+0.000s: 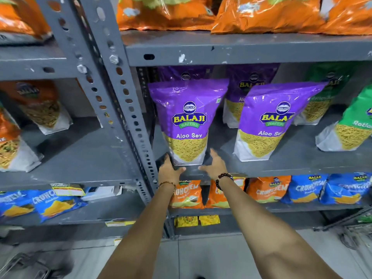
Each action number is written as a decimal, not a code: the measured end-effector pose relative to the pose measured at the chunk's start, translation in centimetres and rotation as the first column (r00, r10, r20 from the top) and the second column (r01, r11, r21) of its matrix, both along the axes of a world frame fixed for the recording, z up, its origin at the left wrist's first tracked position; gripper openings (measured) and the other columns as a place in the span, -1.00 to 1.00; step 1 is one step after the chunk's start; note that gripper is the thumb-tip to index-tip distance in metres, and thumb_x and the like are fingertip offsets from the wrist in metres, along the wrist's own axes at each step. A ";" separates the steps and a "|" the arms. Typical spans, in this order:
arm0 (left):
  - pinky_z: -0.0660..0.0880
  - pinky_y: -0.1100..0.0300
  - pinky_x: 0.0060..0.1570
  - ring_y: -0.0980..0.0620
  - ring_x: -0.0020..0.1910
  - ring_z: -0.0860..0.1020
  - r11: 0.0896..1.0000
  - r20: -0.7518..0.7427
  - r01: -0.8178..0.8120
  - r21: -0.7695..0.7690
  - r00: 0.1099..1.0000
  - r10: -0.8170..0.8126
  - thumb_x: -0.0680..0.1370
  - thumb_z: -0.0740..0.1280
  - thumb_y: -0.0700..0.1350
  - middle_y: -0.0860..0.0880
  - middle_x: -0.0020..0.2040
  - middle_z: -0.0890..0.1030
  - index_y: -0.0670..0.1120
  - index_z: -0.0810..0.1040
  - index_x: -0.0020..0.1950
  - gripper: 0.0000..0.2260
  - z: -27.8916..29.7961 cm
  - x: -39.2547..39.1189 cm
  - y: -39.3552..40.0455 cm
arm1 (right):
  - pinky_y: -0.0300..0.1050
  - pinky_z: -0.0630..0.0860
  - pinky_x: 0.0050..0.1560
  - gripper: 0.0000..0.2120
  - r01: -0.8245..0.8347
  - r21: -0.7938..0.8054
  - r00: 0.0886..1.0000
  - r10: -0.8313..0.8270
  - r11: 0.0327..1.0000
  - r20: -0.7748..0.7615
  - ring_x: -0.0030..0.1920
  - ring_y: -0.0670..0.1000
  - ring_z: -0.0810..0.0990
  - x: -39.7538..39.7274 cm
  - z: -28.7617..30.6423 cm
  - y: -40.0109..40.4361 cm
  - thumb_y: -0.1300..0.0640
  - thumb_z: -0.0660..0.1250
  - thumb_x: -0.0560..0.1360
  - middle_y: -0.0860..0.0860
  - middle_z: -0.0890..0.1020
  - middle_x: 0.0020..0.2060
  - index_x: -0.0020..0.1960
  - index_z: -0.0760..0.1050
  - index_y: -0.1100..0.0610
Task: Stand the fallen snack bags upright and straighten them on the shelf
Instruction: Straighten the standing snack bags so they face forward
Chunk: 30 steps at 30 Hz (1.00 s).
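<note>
A purple Aloo Sev bag (188,121) stands upright at the left end of the grey middle shelf (281,168), close to the front edge. My left hand (169,170) is at its lower left corner, fingers spread and touching the bag's side. My right hand (215,165) is at the lower right corner, fingers spread, with a thin gap to the bag. Neither hand closes around it. A second purple Aloo Sev bag (269,123) stands to the right, leaning a little. More purple bags (247,87) stand behind.
Green bags (350,125) stand at the shelf's right end. A perforated grey upright post (120,93) rises just left of my left hand. Orange bags (261,15) lie on the shelf above. Orange and blue chip bags (302,190) line the shelf below.
</note>
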State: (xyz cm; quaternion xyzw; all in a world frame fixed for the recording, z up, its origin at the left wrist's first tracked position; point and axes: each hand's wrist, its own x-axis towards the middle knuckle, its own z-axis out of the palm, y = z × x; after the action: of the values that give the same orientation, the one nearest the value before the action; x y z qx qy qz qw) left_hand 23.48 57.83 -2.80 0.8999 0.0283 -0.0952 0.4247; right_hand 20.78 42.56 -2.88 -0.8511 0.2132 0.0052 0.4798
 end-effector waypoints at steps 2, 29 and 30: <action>0.42 -0.06 0.24 -0.24 0.30 0.44 1.000 -0.009 0.001 -0.008 1.000 -0.002 0.43 0.44 -0.10 -0.25 0.33 0.49 -0.17 0.17 0.47 -0.30 -0.4 0.5 0.0 | -0.03 0.33 0.33 -0.15 -0.024 0.002 1.000 0.024 1.000 0.004 0.41 0.16 0.33 0.5 0.0 -0.3 0.24 0.47 0.35 0.17 0.33 0.43 0.49 0.06 0.22; 0.51 -0.08 0.18 -0.22 0.16 0.56 0.998 0.041 -0.064 -0.001 0.997 0.064 0.46 0.39 -0.14 -0.23 0.20 0.60 -0.16 0.36 0.33 -0.53 -1.0 1.2 -0.4 | 0.07 0.47 0.23 -0.35 -0.030 0.007 0.999 0.029 1.000 0.027 0.22 0.18 0.52 2.0 -0.5 -0.3 0.20 0.51 0.28 0.14 0.56 0.24 0.31 0.34 0.18; 0.51 -0.08 0.18 -0.23 0.17 0.56 0.998 0.037 -0.062 0.000 0.997 0.062 0.46 0.39 -0.14 -0.23 0.20 0.60 -0.15 0.35 0.33 -0.53 -0.9 1.2 -0.3 | 0.06 0.47 0.23 -0.35 -0.033 0.006 0.999 0.033 0.999 0.024 0.23 0.18 0.52 2.0 -0.5 -0.3 0.20 0.51 0.29 0.14 0.55 0.24 0.31 0.34 0.18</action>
State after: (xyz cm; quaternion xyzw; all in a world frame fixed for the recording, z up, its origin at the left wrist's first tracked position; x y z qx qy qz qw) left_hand 24.65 57.49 -3.73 0.9005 0.0485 -0.0650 0.4273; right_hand 22.80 42.27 -3.41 -0.8530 0.1934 0.0033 0.4847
